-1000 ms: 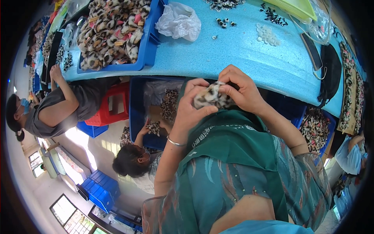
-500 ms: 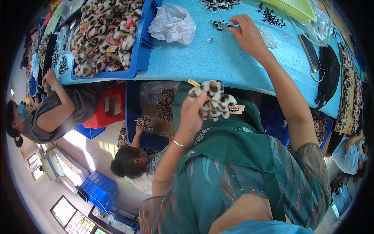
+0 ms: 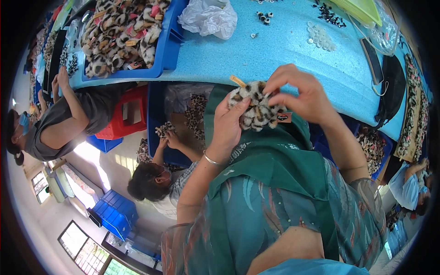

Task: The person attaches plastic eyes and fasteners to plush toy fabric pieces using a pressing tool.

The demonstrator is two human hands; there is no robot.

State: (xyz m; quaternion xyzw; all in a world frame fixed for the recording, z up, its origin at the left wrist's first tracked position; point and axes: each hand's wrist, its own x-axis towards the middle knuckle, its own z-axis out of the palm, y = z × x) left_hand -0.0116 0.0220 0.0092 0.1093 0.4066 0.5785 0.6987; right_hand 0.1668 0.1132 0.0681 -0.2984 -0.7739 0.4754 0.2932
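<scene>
My left hand (image 3: 225, 121) grips a spotted plush piece (image 3: 256, 112) just off the table's near edge, thumb pressed on the fur. The soft piece is cream, brown and black, with a tan ribbon tag on top and an orange label at its right side. My right hand (image 3: 308, 95) is at the plush's upper right, thumb and fingertips drawn together in a pinch at the fur. Whatever sits between those fingertips is hidden. Beyond, on the blue tabletop (image 3: 275, 55), lie a few small black-and-white plastic eyes (image 3: 264, 18) and one loose eye (image 3: 254, 35).
A blue tray (image 3: 170, 59) heaped with spotted plush stands left, beside a crumpled plastic bag (image 3: 208, 19). Clear washers (image 3: 321, 37), black pieces (image 3: 331, 16), a yellow-green basket (image 3: 357, 8), a phone (image 3: 372, 59) and a black pouch (image 3: 389, 87) lie right. Co-workers sit at left (image 3: 59, 123) and below (image 3: 158, 181).
My right hand has come back from the small plastic eyes to the plush. The left hand keeps its hold. The co-worker below now has two hands on a spotted piece.
</scene>
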